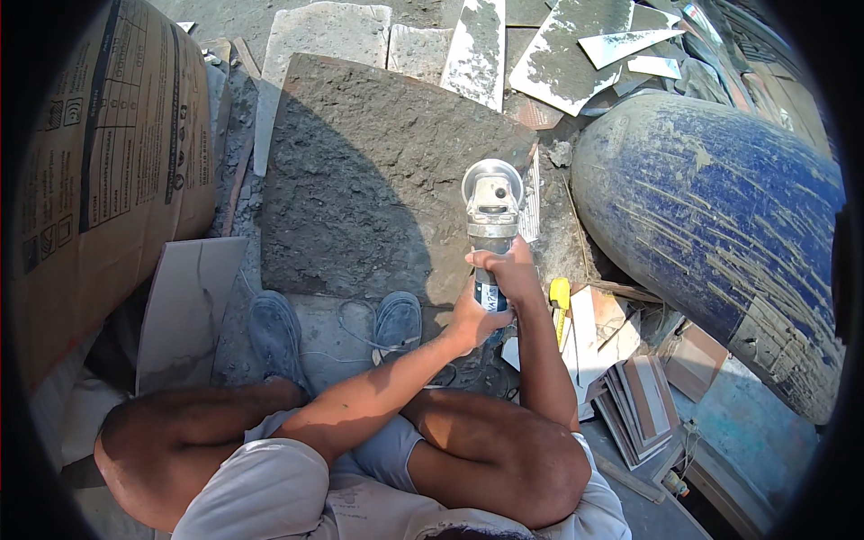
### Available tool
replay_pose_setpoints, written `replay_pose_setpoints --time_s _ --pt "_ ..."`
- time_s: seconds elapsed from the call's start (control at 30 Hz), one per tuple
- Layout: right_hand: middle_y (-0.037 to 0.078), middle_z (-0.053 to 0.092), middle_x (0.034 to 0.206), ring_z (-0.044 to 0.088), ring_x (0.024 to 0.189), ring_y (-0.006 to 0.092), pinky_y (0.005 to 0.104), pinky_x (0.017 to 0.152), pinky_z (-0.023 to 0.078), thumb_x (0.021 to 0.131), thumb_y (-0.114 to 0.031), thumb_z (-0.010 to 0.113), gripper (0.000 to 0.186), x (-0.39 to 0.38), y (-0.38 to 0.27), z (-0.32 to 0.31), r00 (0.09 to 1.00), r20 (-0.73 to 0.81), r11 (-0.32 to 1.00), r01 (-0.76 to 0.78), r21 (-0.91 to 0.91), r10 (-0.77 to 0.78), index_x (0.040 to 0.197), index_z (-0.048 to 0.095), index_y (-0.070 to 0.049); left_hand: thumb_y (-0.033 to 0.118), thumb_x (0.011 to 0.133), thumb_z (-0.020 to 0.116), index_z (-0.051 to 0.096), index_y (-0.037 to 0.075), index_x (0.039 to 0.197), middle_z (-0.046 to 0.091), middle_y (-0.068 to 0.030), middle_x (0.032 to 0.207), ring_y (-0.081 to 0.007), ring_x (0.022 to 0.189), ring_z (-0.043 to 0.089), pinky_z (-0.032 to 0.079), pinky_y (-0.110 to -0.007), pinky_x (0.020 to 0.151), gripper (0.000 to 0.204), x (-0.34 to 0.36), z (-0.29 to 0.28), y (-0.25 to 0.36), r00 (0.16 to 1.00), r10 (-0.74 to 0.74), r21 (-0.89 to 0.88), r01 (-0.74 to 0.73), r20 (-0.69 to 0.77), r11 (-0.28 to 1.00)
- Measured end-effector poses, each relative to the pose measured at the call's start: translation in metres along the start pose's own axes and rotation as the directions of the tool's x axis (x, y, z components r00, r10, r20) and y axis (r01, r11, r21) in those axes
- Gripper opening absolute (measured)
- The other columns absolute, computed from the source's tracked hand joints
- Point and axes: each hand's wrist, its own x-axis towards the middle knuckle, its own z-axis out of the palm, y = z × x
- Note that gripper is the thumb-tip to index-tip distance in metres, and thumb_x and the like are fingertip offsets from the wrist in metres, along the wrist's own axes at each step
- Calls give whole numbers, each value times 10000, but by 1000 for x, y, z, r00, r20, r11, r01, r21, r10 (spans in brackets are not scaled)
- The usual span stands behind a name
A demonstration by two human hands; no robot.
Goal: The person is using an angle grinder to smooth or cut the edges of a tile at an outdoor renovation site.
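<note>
From my head camera, the grinder (491, 216) points straight away from me, long axis upright in the picture, its disc guard at the right edge of the grey slab (378, 171). My left hand (470, 319) and right hand (513, 274) both wrap its body tightly, forearms reaching forward over my knees. A blue drum (720, 207) lies close on the right, a yellow tape measure (560, 297) just beside my right wrist.

1. Dusty grey concrete ground (342, 337), in hard sunlight with sharp shadows.
2. Large blue drum (720, 225), lying on its side, right.
3. Printed brown paper sack (108, 171), left.
4. Broken tile offcuts (576, 54) scattered along the far edge.
</note>
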Motion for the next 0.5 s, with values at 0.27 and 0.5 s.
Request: replay_pose_setpoints --time_s 0.27,0.5 --pt "65 676 908 614 753 131 307 694 511 685 -134 810 480 -1 5 -4 998 -19 998 55 -16 -55 1086 595 18 37 701 767 485 36 1231 628 -48 1049 -149 923 629 514 -314 799 601 6 0 -12 991 114 -136 -105 65 985" --pt "57 662 891 602 746 131 303 682 506 683 -143 810 473 7 -15 0 997 35 997 73 -37 -72 1078 606 20 56 711 772 518 35 1180 638 -43 1025 -133 898 633 521 -302 790 534 12 -4 2 988 121 -192 -101 97 976"
